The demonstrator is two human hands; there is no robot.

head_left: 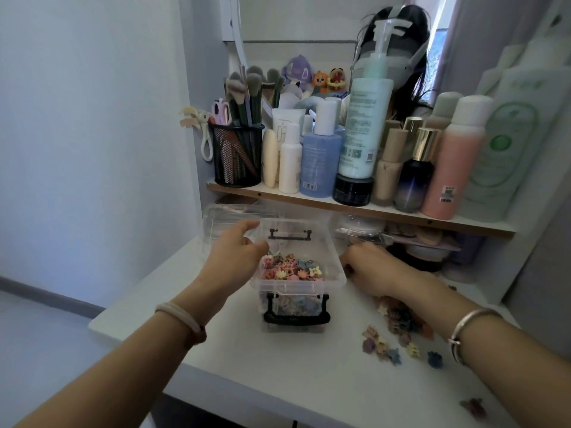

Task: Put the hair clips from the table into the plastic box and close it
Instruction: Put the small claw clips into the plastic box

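While the left hand curls over the left rim of the clear box, the right hand sits against its right side, grip unclear; hair clips lie inside, loose clips litter the table; bottle labels are too blurred to read.

- plastic box: clear plastic, glossy, smooth walls; its latch is black plastic w/ a slight sheen.
- lid: same clear glossy plastic, ribbed.
- hair clips: small plastic bits, mostly matt (too small to judge closer).
- counter: white, smooth, matt.
- shelf: white top, wood-look front edge.
- brush pot: black metal mesh.
- bangle: polished silver-tone metal.
- soft toys: plush cloth, fuzzy.
- bottle cap: gold, v. shiny.
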